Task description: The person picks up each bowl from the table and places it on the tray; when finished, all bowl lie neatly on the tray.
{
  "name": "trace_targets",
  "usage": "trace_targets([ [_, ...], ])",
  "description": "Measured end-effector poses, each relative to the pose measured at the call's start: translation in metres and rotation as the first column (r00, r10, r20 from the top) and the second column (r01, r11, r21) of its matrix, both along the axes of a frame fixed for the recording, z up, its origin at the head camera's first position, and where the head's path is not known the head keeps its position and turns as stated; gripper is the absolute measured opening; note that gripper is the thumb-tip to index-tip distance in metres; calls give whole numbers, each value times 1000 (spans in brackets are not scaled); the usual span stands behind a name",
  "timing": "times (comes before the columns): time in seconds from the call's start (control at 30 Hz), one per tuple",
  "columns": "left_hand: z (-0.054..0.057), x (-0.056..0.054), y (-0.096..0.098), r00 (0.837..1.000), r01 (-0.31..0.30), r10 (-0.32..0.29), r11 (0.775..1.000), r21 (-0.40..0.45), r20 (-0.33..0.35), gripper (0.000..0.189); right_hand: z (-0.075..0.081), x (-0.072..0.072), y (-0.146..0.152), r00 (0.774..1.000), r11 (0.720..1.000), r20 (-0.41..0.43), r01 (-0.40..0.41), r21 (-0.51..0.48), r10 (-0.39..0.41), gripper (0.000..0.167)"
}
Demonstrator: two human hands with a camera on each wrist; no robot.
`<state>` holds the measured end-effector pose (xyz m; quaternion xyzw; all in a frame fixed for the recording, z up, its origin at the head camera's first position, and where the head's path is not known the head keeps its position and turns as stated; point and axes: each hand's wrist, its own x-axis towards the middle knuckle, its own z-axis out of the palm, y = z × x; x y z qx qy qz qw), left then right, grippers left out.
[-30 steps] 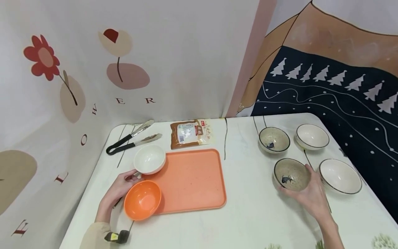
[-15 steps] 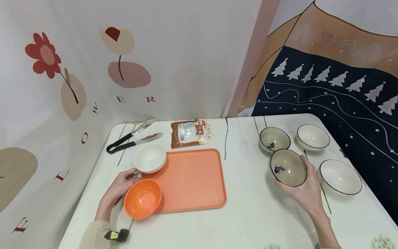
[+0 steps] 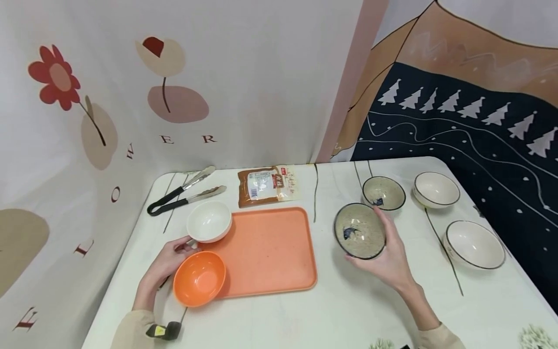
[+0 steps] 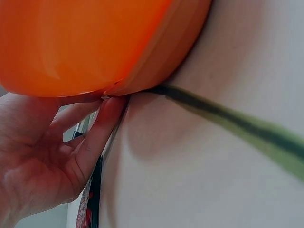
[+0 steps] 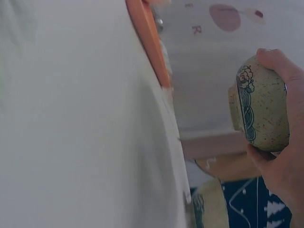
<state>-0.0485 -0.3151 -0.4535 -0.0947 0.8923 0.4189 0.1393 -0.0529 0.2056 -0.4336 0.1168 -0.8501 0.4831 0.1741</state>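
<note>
My right hand (image 3: 392, 259) grips a speckled beige bowl with a blue fish inside (image 3: 359, 230), thumb and fingers at its sides. The right wrist view shows the bowl (image 5: 266, 104) raised clear of the table, with blue wave patterns outside. My left hand (image 3: 167, 266) reaches between a white bowl (image 3: 209, 221) and an orange bowl (image 3: 199, 278), at the left side of an orange tray (image 3: 270, 257). In the left wrist view its thumb and fingers come together under the orange bowl's rim (image 4: 85, 47); I cannot tell what they pinch.
A smaller speckled bowl (image 3: 383, 193) stands behind my right hand, with two white dark-rimmed bowls, one behind (image 3: 436, 189) and one nearer (image 3: 474, 245), to the right. Tongs (image 3: 187, 193) and a brown food packet (image 3: 267, 186) lie at the back. Patterned cloth walls (image 3: 261, 82) rise behind.
My right hand has lifted the fish bowl from the table and carried it left, toward the tray. The left hand has stayed in place.
</note>
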Motion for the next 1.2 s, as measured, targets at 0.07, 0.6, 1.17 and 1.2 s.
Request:
trace_targets([
  [0.07, 0, 2, -1, 1000, 3, -3, 1000, 5, 1, 58, -2, -2, -10, 999, 999, -9, -47, 11, 47, 128],
  [0.6, 2, 2, -2, 1000, -17, 17, 1000, -8, 22, 63, -13, -7, -86, 928, 928, 45, -371, 22, 370, 122],
  [1.17, 2, 0, 0, 999, -24, 23, 1000, 6, 22, 63, -27, 2, -154, 859, 862, 160, -501, 77, 486, 124],
  [1.2, 2, 0, 0, 1000, -21, 21, 1000, 5, 22, 63, -27, 3, -157, 856, 858, 167, -506, 83, 489, 124],
])
